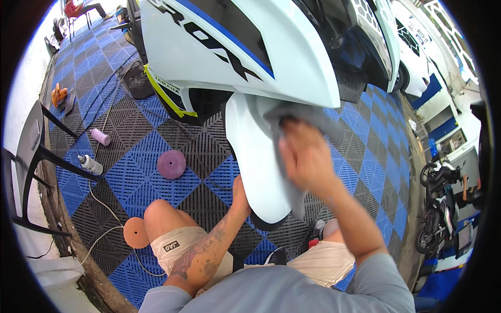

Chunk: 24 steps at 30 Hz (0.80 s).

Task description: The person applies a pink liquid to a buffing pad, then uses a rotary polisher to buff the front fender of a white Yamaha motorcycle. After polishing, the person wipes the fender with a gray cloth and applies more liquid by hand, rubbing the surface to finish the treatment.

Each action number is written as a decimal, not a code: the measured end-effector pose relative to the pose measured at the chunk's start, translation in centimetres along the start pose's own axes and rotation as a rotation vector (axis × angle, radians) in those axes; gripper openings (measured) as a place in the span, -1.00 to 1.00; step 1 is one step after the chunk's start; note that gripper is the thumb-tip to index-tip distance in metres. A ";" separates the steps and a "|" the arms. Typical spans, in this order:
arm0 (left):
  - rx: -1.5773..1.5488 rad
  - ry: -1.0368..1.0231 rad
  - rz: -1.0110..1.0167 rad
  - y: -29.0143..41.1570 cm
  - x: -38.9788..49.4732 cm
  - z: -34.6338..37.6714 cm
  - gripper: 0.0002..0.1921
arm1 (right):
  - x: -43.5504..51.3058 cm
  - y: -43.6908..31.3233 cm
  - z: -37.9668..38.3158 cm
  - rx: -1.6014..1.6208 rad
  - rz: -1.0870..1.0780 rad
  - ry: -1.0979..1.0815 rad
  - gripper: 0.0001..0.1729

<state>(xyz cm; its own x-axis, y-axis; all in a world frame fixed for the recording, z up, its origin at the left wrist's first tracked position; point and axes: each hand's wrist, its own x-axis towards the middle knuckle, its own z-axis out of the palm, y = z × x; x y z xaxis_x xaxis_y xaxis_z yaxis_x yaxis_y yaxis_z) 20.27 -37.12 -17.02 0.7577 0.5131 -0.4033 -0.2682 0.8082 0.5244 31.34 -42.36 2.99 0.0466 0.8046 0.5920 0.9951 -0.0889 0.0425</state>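
Observation:
A grey cloth (328, 125) is in my right hand (307, 156), pressed against the right side of a scooter's white front fender (250, 156). Hand and cloth are blurred. At the fender's lower left edge is my left hand (240, 191), its fingers hidden behind the fender and wheel. Below the fender tip a bit of black front tyre (270, 223) shows. Over both hands hangs the white front body panel (289, 51) of the Yamaha scooter, with a blue stripe and black lettering. Yellow-green masking tape (162, 92) edges a lower side panel.
On the blue and grey tile floor (148, 176) lie a purple foam polishing pad (171, 164), an orange pad (136, 232), two bottles (92, 164) and cords. A black-legged chair (31, 156) stands left. Motorcycles (434, 231) and a white car (407, 51) are right; a person (74, 9) sits far off.

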 end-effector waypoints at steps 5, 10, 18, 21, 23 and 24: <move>-0.149 0.049 0.071 0.3 -0.4 0.7 -0.59 | -6.4 -4.3 0.7 0.201 -0.117 -0.163 -0.64; 0.017 0.021 0.037 0.9 -0.7 1.1 -0.54 | 0.6 1.1 -0.1 0.043 0.113 0.005 -0.60; 0.021 0.003 0.048 1.2 -0.9 1.5 -0.56 | 2.6 2.4 1.2 -0.050 0.133 -0.006 -0.64; 0.010 -0.012 0.061 0.9 -0.8 1.3 -0.58 | -0.9 -2.6 -0.3 -0.004 0.054 -0.038 -0.60; 0.004 -0.010 0.100 0.8 -0.7 1.2 -0.59 | -0.5 -4.3 -0.9 0.117 0.125 -0.161 -0.59; -0.011 -0.007 0.079 0.8 -0.7 1.2 -0.61 | 0.7 -4.2 -0.8 0.129 0.128 -0.199 -0.58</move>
<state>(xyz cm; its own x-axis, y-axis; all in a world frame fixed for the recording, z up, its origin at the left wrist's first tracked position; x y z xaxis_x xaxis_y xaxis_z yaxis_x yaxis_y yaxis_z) 20.22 -37.20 -15.48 0.7383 0.5732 -0.3555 -0.3339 0.7685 0.5458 27.14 -41.89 3.89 0.1762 0.8925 0.4152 0.9823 -0.1321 -0.1328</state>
